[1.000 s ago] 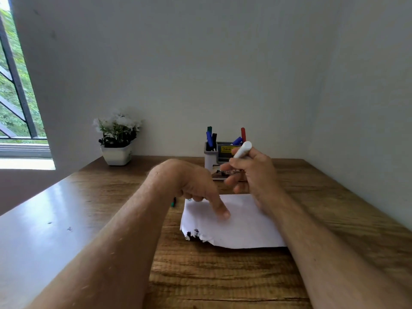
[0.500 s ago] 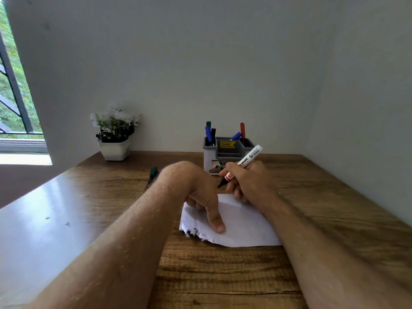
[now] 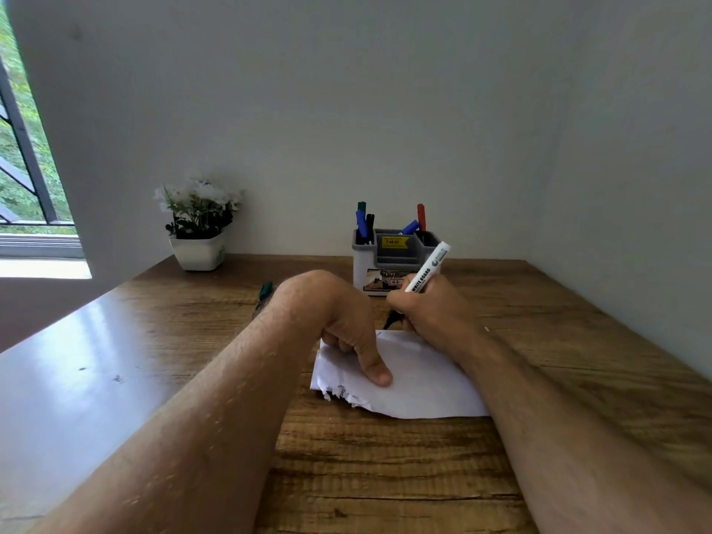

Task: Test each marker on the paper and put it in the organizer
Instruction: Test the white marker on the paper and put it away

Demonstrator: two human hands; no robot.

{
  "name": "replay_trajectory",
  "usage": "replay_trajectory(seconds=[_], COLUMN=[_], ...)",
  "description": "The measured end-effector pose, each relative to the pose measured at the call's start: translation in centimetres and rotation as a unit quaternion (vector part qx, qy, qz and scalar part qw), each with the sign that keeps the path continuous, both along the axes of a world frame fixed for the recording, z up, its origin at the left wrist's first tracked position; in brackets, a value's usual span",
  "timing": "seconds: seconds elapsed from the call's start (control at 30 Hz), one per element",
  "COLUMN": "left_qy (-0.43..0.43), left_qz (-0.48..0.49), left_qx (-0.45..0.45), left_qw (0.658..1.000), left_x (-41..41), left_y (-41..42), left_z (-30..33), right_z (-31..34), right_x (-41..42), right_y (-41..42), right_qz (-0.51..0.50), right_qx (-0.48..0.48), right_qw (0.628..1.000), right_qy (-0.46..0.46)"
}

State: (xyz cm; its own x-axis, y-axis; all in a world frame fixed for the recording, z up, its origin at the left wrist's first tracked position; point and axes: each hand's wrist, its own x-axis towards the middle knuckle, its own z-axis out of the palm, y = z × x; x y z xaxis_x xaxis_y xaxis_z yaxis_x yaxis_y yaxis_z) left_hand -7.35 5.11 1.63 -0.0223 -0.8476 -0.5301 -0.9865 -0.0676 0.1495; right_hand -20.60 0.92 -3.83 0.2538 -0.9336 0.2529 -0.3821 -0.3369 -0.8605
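At far left one white square pot of white flowers (image 3: 197,240) stands by the wall. One green-capped marker (image 3: 264,292) lies on the brown wooden table (image 3: 385,475), partly hidden behind the left forearm. The left hand (image 3: 346,333) has its fingers curled under and presses its thumb on the single torn white paper sheet (image 3: 420,383). The grey plastic organizer (image 3: 389,260) holds five markers: one green, two blue, one black, one red. The right hand (image 3: 431,314) grips one white whiteboard marker (image 3: 425,273), its dark tip just above the paper's far edge.

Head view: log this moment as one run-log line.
right hand grips white marker, tip at paper far edge | left hand thumb presses paper | organizer holds five markers
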Motion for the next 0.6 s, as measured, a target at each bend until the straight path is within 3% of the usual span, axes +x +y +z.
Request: replay_trajectory(seconds=[0.6], left_qy=[0.003], left_qz=[0.007], left_qx=[0.005], left_qw=[1.0], left_x=[-0.12], left_y=[0.05], left_z=[0.08], right_z=[0.01], right_x=[0.04], right_y=[0.19], right_qz=[-0.007], right_qx=[-0.032], right_qw=[0.998], right_qy=[0.047])
